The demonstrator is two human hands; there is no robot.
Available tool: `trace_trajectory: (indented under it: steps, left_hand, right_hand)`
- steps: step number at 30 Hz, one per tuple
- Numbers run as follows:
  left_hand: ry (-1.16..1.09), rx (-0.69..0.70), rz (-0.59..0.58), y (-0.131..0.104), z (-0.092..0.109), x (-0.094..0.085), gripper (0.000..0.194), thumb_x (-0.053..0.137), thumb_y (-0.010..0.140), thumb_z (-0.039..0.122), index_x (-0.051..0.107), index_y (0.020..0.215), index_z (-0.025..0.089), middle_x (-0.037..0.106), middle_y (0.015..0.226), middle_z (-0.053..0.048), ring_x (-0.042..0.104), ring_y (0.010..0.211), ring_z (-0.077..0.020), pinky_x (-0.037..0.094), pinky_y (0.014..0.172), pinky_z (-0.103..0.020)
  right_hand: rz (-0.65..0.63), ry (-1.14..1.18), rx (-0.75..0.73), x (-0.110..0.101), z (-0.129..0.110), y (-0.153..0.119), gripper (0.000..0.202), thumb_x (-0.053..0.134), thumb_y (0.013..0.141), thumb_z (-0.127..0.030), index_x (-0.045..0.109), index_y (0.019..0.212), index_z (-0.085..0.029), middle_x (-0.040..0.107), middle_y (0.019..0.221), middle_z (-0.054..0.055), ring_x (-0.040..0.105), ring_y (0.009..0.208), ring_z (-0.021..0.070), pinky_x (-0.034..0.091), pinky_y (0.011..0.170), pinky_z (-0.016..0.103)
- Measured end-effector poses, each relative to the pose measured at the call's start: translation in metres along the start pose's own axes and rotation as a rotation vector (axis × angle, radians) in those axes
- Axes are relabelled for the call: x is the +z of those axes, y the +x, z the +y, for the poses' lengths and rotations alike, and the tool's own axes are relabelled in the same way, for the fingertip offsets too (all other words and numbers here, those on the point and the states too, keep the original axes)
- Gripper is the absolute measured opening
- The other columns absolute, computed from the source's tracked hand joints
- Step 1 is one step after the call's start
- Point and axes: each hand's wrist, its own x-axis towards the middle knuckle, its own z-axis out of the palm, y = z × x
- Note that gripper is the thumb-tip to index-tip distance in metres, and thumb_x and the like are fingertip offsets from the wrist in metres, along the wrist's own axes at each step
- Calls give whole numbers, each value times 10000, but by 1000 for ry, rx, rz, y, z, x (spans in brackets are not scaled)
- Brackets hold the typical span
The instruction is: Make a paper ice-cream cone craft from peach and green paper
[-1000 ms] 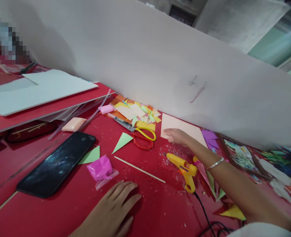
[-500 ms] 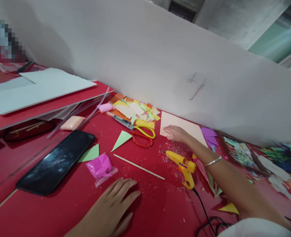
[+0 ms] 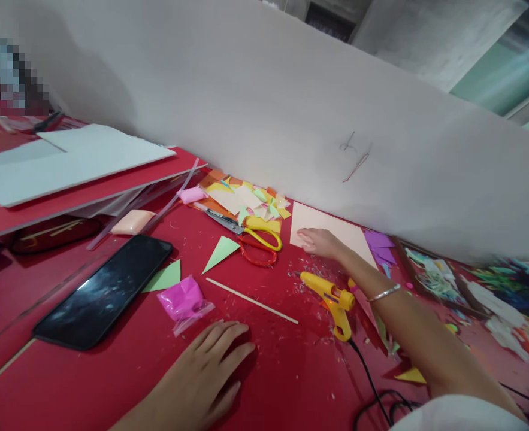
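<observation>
My left hand [image 3: 210,371] lies palm down on the red tabletop, fingers stretched out and holding nothing. Just above it are a clear packet of magenta clay [image 3: 182,299] and a thin wooden stick [image 3: 251,301]. My right hand [image 3: 320,242] reaches to the lower left edge of a pale peach sheet of paper [image 3: 331,222]. Its fingers are curled in; whatever they hold, if anything, is hidden. A yellow glue gun [image 3: 331,297] lies below my right forearm, nozzle pointing left. Scissors [image 3: 259,239] with red and yellow handles lie left of the right hand.
A black phone [image 3: 105,293] and green paper pieces [image 3: 220,254] lie on the left half. Coloured scraps [image 3: 250,200] are heaped by the grey wall. White board [image 3: 75,161] sits far left. The glue gun's black cable [image 3: 369,377] coils near my right sleeve.
Both hands stay almost in place; the right fingers shift slightly at the paper's edge. The whole view moves a little.
</observation>
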Motion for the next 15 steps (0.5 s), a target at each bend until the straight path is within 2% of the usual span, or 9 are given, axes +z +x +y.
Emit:
trace_trajectory:
  steps: [3,11,15]
  left_hand:
    - [-10,-7,2,0,1,-1,482,448,758,136,400,1210,295,414,1273,2,393,1129,-202,339,967,-388]
    - [-14,1,11,-1,-1,0,461,456,762,157,415,1200,295,422,1264,2,405,1115,-196,343,964,-384]
    - [-23,-4,6,-1,0,-1,466,454,762,155,410,1204,300,416,1270,2,405,1115,-199,352,957,-390]
  right_hand:
    - [-7,10,13,0,1,-2,484,538,715,-284,442,1182,-198,533,1193,68,534,1018,216,405,813,281]
    - [-30,13,26,1,-5,-4,264,521,747,-205,554,1009,-197,631,1008,80,575,934,198,404,751,243]
    - [-22,27,26,2,-4,-4,239,504,759,-178,555,992,-180,637,986,95,586,904,195,400,731,235]
